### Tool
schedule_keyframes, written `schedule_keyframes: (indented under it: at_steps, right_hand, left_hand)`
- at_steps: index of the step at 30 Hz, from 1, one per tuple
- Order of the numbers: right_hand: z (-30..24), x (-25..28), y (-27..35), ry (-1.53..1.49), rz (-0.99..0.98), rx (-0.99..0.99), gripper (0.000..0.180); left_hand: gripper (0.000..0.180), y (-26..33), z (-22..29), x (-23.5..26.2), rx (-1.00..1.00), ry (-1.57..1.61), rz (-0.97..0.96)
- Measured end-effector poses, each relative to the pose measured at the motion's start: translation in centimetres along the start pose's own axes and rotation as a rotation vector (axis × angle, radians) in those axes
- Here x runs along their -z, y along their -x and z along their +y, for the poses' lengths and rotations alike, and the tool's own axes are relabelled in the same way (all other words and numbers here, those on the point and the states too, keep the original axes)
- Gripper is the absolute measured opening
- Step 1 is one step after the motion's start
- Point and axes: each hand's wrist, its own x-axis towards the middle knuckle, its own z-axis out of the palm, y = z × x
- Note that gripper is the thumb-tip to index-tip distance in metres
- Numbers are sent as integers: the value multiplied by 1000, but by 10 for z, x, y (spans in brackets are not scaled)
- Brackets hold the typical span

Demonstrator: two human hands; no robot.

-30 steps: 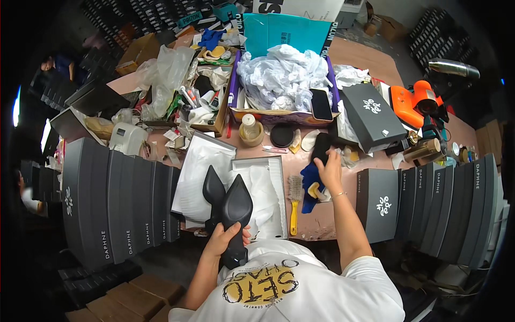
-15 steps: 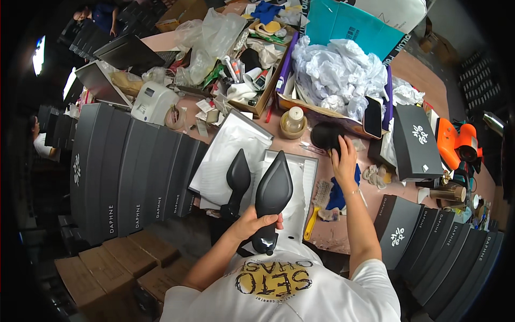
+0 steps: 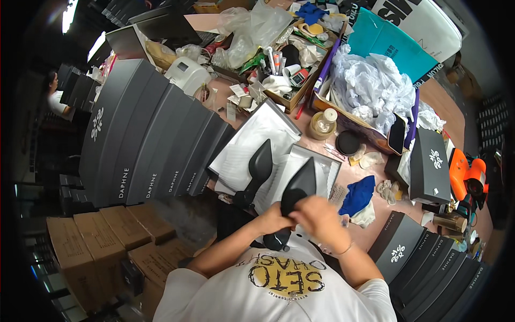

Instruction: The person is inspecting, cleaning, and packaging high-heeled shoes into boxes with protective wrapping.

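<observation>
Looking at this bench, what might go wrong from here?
The black pointed-toe shoe in the left hand might slip or get scuffed, with the right hand so close. The second black pointed-toe shoe, beside it, could be knocked. The translucent bottle in a round bowl might tip if bumped.

Left hand (image 3: 271,219) grips black shoe (image 3: 300,181); right hand (image 3: 322,221), blurred, overlaps it.

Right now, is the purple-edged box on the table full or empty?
Full: the purple-edged box is heaped with crumpled white paper, which bulges above its rim; the bottom is hidden.
</observation>
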Motion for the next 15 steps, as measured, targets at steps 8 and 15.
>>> schedule_keyframes:
  at_steps: [8, 15]
  right_hand:
    - [-6, -23, -5, 37, 285, -154, 21]
    - [16, -11, -20, 30, 403, -269, 10]
  left_hand:
    - [11, 23, -1, -13, -55, -162, 51]
    - [11, 35, -14, -16, -131, -109, -25]
